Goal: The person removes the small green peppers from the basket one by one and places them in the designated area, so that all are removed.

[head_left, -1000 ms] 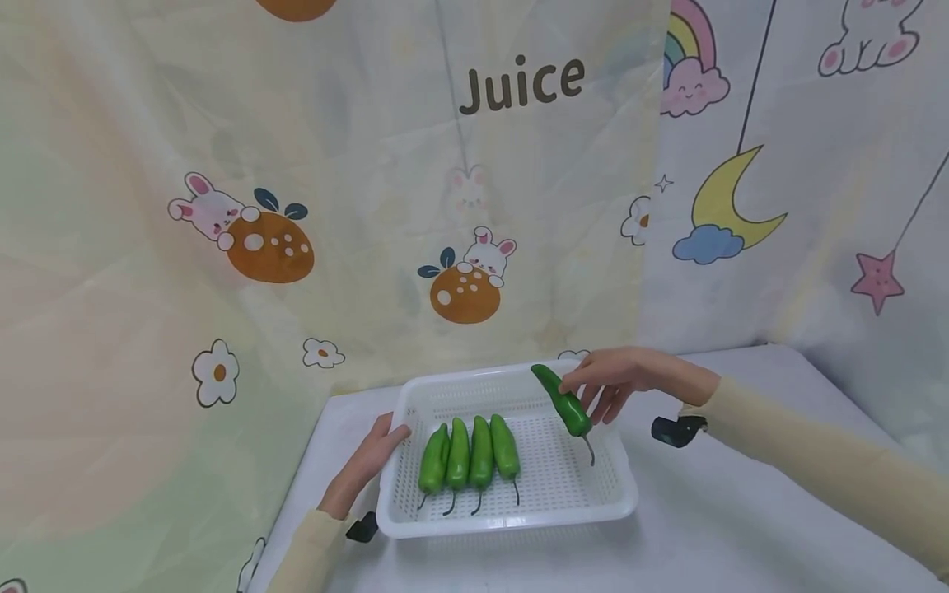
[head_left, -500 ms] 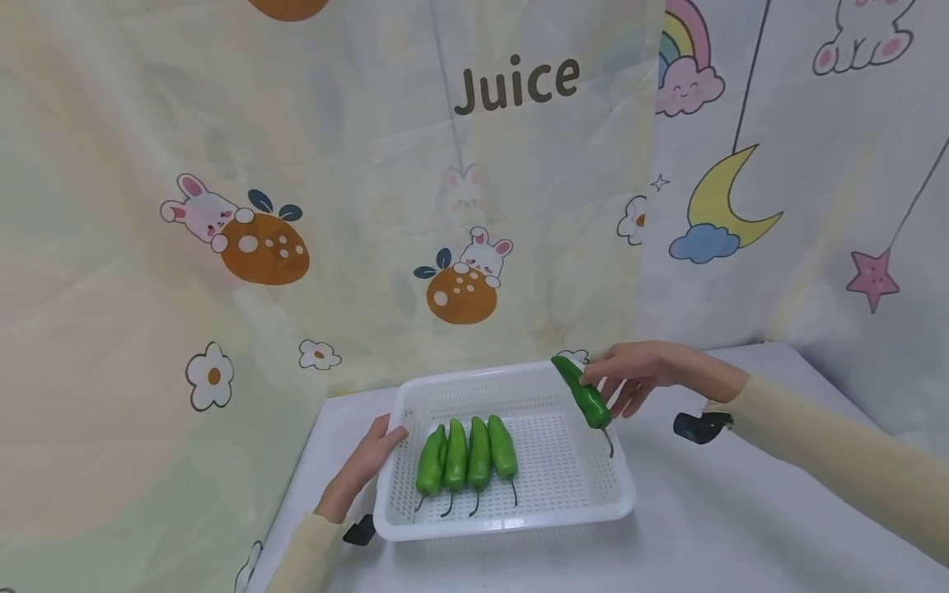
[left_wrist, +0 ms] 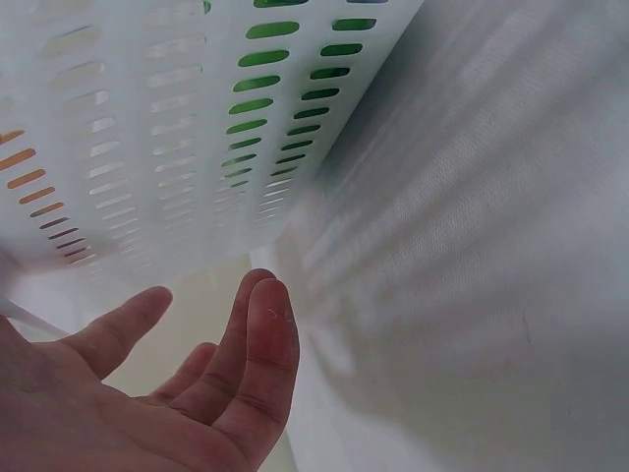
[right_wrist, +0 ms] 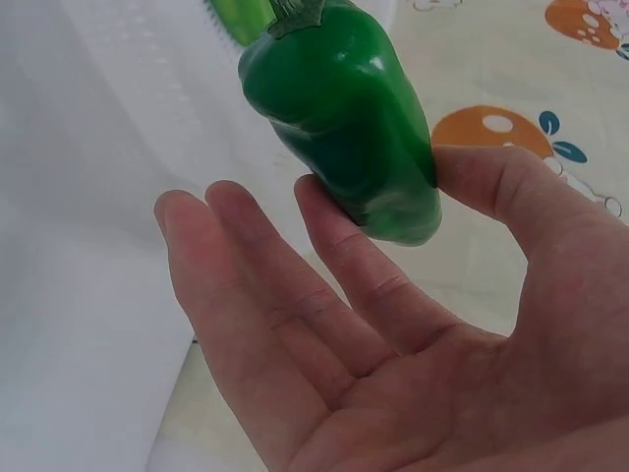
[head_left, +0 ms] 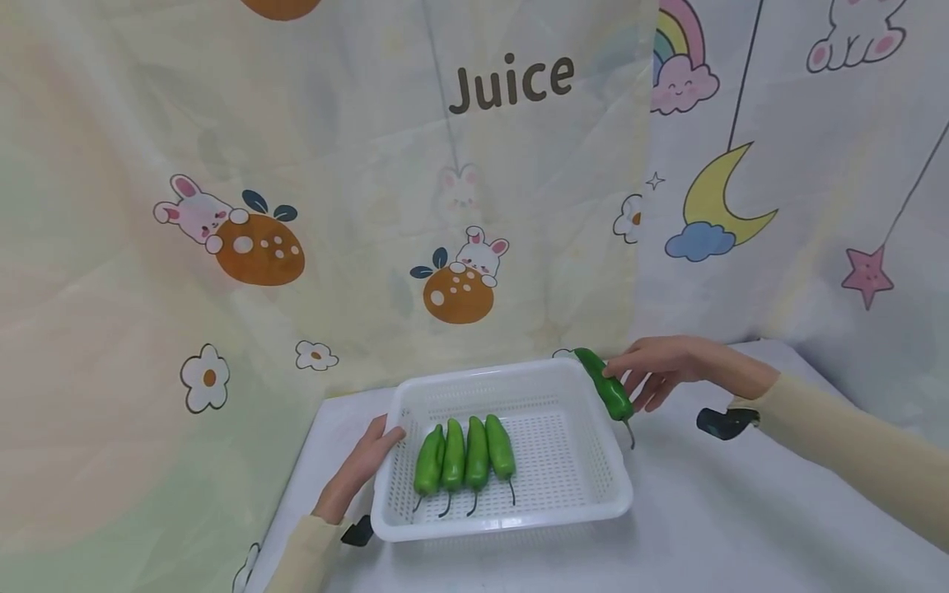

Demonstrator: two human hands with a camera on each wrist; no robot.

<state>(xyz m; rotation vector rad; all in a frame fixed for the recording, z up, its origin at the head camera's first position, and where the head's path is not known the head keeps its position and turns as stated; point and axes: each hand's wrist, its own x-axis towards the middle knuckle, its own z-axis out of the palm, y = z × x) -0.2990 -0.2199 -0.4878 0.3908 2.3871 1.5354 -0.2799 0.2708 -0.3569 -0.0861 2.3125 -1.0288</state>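
Left hand (head_left: pixel 363 461): grip loose, fingers nearly straight, against the nine-o'clock side of a white, rectangular, perforated plastic basket (head_left: pixel 556 469) containing four slender green peppers (head_left: pixel 477 453). Right hand (head_left: pixel 670 366): thumb and fingers pinching a glossy dark-green pepper (head_left: pixel 608 391) by the two-o'clock rim.

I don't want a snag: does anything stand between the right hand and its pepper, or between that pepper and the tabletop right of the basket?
Nothing visible: the right hand pinches the pepper directly, and the basket's rim lies left of the way to the tabletop.
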